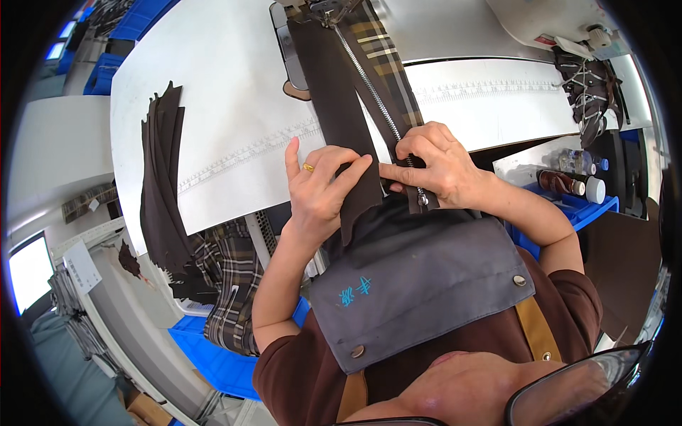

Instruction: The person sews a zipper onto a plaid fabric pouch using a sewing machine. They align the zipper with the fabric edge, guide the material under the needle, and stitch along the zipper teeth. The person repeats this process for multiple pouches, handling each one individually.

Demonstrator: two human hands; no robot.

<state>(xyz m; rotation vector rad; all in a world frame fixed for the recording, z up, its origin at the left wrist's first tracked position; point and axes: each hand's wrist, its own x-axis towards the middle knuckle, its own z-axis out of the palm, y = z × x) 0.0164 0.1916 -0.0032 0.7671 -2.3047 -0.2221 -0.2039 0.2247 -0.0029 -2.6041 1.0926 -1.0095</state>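
A long dark brown fabric strip (323,92) runs from the sewing machine's presser foot (328,15) toward me. My left hand (320,186), with a ring on one finger, pinches its near part between thumb and fingers. Alongside lies a metal-toothed zipper (368,84) on brown tape, next to brown and tan plaid fabric (389,60). My right hand (442,169) grips the zipper near its lower end, where the slider (423,200) hangs just below the fingers. A narrow gap shows between strip and zipper tape. The far ends of both pass under the machine head.
A pile of dark brown strips (162,167) hangs over the white table's (227,135) left edge. Below are plaid pieces (234,284) and a blue bin (213,362). At right are bottles (561,182) in a blue tray (595,213) and a bundle of zippers (588,92).
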